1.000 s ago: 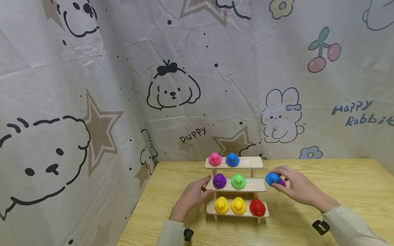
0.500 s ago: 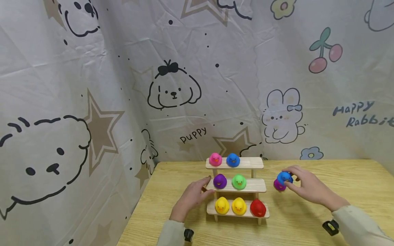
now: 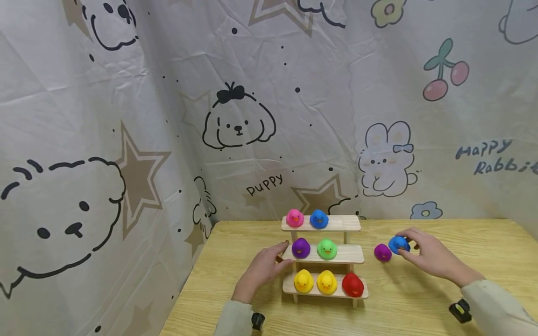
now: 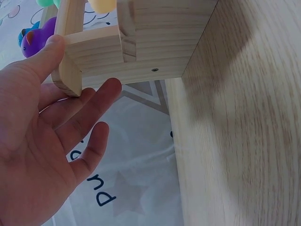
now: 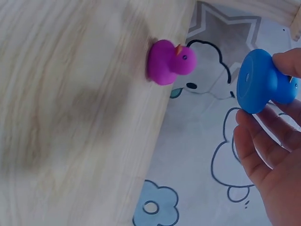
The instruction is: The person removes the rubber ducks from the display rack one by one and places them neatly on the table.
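In the head view my right hand pinches a blue rubber duck between thumb and fingers, right of a three-tier wooden stand. The right wrist view shows this duck's flat round base raised off the table. A magenta rubber duck stands on the table just left of the held one. My left hand grips the left end of the stand's middle tier. Up close in the left wrist view, the thumb lies along the board's end with fingers behind it, the others spread loosely.
The top tier bears a pink duck and a blue one. Purple and green ducks sit on the middle tier. Two yellow ducks and a red one fill the bottom. A printed curtain hangs behind the table.
My right hand has carried the blue duck rightward, away from the stand. The magenta duck, first mostly hidden behind it, now shows apart on the table. My left hand has stayed at the stand.
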### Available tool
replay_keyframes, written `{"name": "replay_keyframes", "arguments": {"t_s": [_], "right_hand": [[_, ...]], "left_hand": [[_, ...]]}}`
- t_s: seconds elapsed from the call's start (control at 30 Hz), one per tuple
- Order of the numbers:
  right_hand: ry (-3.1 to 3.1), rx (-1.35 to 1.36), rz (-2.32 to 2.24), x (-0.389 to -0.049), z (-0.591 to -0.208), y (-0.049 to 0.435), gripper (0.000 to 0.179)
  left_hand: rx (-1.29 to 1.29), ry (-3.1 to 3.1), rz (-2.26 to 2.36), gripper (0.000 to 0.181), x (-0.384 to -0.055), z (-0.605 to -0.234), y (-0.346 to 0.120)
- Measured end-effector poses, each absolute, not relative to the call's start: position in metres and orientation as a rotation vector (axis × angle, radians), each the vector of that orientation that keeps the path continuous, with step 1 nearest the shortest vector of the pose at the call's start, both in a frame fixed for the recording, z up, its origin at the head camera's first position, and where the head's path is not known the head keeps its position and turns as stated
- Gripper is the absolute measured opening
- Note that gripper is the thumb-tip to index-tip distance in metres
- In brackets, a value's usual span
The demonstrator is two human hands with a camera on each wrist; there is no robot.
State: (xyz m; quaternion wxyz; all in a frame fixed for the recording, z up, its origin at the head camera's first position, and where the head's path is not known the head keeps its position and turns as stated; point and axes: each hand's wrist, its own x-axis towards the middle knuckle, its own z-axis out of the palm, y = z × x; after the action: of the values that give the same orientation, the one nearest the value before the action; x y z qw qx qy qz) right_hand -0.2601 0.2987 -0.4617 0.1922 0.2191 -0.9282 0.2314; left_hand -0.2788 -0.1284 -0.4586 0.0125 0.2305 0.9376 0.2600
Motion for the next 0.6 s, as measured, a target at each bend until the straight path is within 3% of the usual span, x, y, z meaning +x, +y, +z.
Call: {"name": "replay_keyframes", "arguments": {"t_s": [0.6], "right_hand": [[-2.698,0.538,0.720,-0.269,-0.480,0.322,0.031]], "left_hand": [[0.745,2.937,0.773,0.061,-0.279,-0.457,-0.129]]}}
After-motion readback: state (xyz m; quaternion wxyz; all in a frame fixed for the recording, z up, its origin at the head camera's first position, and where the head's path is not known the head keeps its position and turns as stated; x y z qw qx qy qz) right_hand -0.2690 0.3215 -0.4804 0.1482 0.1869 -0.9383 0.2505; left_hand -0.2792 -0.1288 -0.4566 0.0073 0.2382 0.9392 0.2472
